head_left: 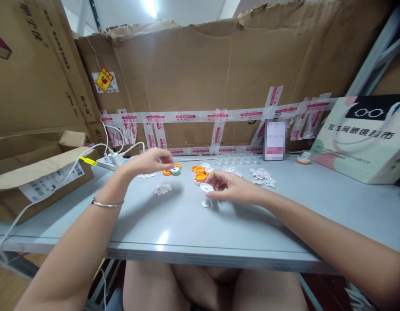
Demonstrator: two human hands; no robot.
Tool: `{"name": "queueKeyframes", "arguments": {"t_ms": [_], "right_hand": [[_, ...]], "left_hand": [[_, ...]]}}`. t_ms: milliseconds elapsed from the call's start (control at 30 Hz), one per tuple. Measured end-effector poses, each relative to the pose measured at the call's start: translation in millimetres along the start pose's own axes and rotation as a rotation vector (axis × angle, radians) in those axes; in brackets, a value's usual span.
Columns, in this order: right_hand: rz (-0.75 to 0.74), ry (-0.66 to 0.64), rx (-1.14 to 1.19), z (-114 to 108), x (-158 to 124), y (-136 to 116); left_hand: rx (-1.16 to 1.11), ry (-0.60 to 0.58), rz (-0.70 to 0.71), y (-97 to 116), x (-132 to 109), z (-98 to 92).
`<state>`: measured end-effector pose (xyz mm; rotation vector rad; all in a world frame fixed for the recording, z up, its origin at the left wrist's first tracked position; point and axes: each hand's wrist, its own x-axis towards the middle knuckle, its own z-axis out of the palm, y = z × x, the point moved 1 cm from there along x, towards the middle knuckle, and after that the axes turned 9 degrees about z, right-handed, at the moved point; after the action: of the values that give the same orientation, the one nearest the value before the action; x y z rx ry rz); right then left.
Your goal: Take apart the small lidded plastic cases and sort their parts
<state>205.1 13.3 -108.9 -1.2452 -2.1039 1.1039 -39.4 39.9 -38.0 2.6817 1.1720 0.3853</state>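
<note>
My right hand (224,185) holds a round white part (206,188) between thumb and fingers, just above the grey table. Below it a small white piece (205,204) stands on the tabletop. Orange rings (199,173) with white ones lie right behind that hand. My left hand (157,160) hovers beside a small group of orange parts (166,172) and a teal-and-white one (175,171); its fingers are apart and nothing shows in them. In front of it is a pile of small whitish discs (163,189).
White pieces (262,177) and clear cups (237,158) lie behind my right hand. A phone-like screen (275,140) leans on the cardboard (193,77). An open box (34,177) and power strip (106,162) are left, a paper bag (362,142) right.
</note>
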Motion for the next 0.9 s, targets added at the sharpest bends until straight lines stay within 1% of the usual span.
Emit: {"name": "queueKeyframes", "arguments": {"t_ms": [67, 100, 133, 167, 233, 300, 400, 467, 533, 567, 633, 700, 733, 800, 833, 900], "right_hand": [[-0.003, 0.004, 0.091, 0.0, 2.0, 1.0], [-0.009, -0.004, 0.143, 0.2, 3.1, 1.7], [-0.016, -0.015, 0.193, 0.2, 4.1, 2.4], [-0.021, -0.025, 0.234, 0.2, 5.1, 3.0], [-0.019, -0.028, 0.283, -0.3, 6.3, 3.2], [0.005, 0.001, 0.303, -1.3, 6.1, 1.5], [0.048, 0.042, 0.335, -2.2, 3.7, -3.7], [0.052, 0.03, 0.365, -2.1, 1.9, -7.1], [0.047, 0.027, 0.4, -2.4, 1.3, -8.4], [0.044, 0.04, 0.416, -3.2, 1.4, -8.1], [0.045, 0.091, 0.43, -5.8, 2.5, -5.8], [0.046, 0.141, 0.415, -9.0, 3.6, -2.8], [0.048, 0.155, 0.401, -10.4, 3.9, -1.7], [0.051, 0.162, 0.375, -12.0, 3.7, -1.0], [0.049, 0.159, 0.365, -12.1, 3.1, -1.5], [0.05, 0.145, 0.348, -11.5, 1.8, -3.5]], "left_hand": [[-0.127, 0.047, 0.289, 29.1, 6.5, 14.9], [-0.181, 0.052, 0.41, 40.9, 9.0, 23.1], [-0.22, 0.051, 0.498, 49.9, 11.0, 31.1], [-0.23, 0.05, 0.549, 55.9, 12.7, 38.3], [-0.213, 0.067, 0.59, 60.2, 14.7, 48.3], [-0.173, 0.097, 0.589, 58.5, 15.3, 51.8], [-0.125, 0.153, 0.59, 55.2, 14.9, 48.5], [-0.116, 0.19, 0.587, 52.7, 15.2, 44.2], [-0.104, 0.212, 0.555, 44.9, 16.4, 39.6], [-0.085, 0.22, 0.519, 37.6, 17.1, 37.0], [0.0, 0.247, 0.404, 15.6, 18.1, 31.0], [0.119, 0.277, 0.243, -12.4, 17.6, 24.0], [0.195, 0.26, 0.158, -26.4, 16.6, 20.9], [0.292, 0.17, 0.025, -50.0, 13.9, 15.9], [0.319, 0.121, -0.02, -58.4, 12.5, 14.3], [0.351, 0.047, -0.073, -67.6, 10.7, 13.2]]}}
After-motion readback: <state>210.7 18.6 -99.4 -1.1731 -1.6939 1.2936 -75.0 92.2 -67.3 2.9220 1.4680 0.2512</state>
